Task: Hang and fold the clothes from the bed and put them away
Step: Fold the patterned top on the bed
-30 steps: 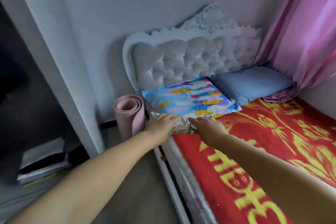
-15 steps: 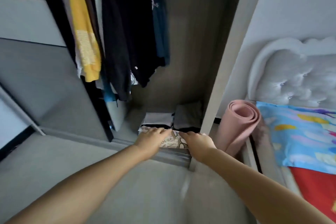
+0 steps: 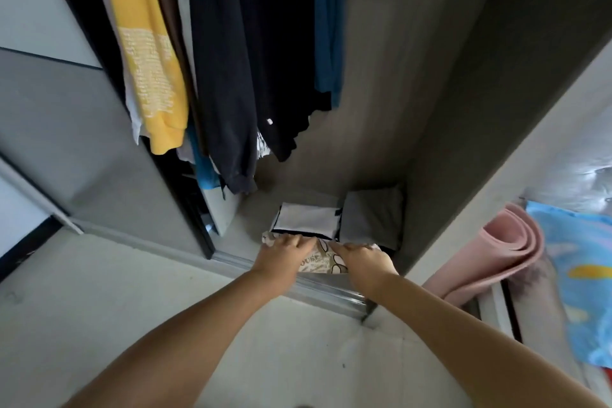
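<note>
We are holding a folded printed garment [image 3: 319, 262] at the wardrobe's open front, just above its sliding-door track [image 3: 326, 290]. Our left hand [image 3: 283, 253] is gripping the garment's left end, fingers curled over its top edge; our right hand [image 3: 362, 258] is doing the same at the right end, knuckles up, with only a strip of patterned cloth showing between them. Just beyond, a folded white-and-black piece [image 3: 306, 220] and a folded grey piece [image 3: 372, 215] are lying side by side on the wardrobe floor. Above them, a yellow top [image 3: 145, 53] and dark clothes [image 3: 245, 60] are hanging.
</note>
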